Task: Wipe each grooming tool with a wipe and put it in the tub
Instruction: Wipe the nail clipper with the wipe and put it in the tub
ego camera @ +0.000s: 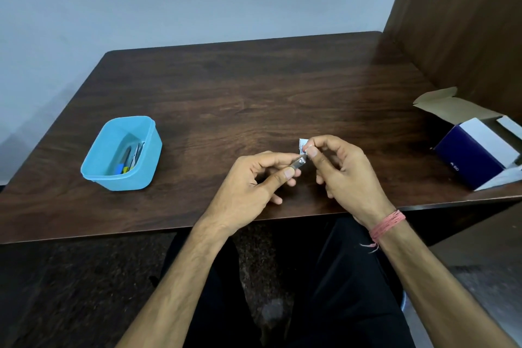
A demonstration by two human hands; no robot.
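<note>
Pinching a small metal grooming tool (298, 163) between thumb and fingers, the left hand (254, 182) holds it just below the centre of the frame, above the near edge of the dark wooden table (254, 87). The right hand (343, 171) pinches a small white wipe (302, 147) against the tool's tip. The blue tub (99, 175) stands at middle left with several tools inside. An open box (477, 150) sits at the right edge.
</note>
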